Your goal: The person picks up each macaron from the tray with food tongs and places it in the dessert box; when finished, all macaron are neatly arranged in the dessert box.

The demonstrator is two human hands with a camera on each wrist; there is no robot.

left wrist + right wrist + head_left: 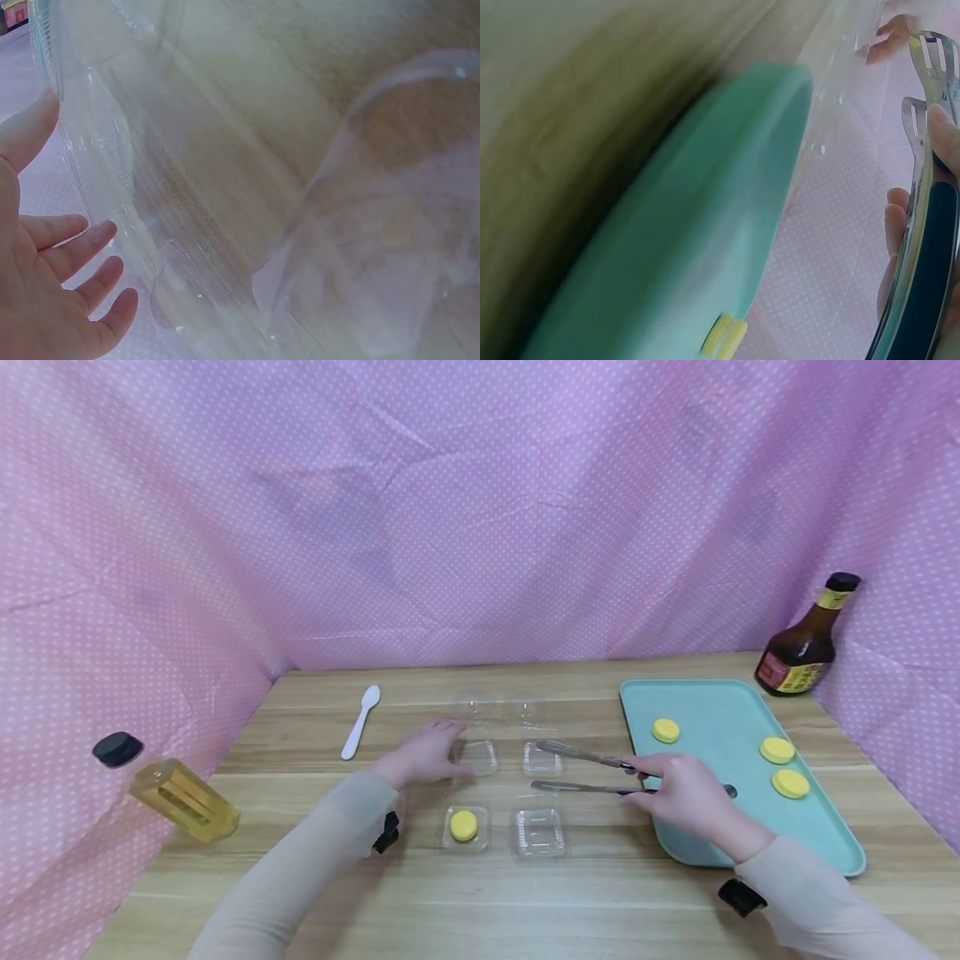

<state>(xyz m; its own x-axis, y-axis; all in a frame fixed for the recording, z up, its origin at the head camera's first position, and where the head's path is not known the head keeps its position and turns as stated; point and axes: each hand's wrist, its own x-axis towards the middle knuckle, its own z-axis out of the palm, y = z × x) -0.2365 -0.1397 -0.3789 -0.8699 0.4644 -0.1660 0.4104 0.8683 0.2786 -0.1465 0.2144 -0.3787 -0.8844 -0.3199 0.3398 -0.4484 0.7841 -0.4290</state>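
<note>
My right hand [690, 795] grips metal tongs [573, 752] with dark handles. Their slotted ends are spread apart, nothing between them, above the clear plastic boxes at the middle of the table. In the head view my left hand [429, 755], fingers relaxed, is beside the far-left clear box [481, 757]. The left wrist view shows its fingertips right at the edge of clear plastic [120, 142]. A yellow macaron [463, 826] sits in the near-left box [482, 845]. The far-right box [542, 762] and near-right box [540, 832] hold nothing.
A mint-green tray [712, 710] on the right carries three yellow macarons [777, 750]. Behind it stands a dark sauce bottle [798, 647]. A white spoon [361, 723] lies at the left, near a bottle of yellow liquid [185, 798]. Pink dotted cloth [480, 527] surrounds the table.
</note>
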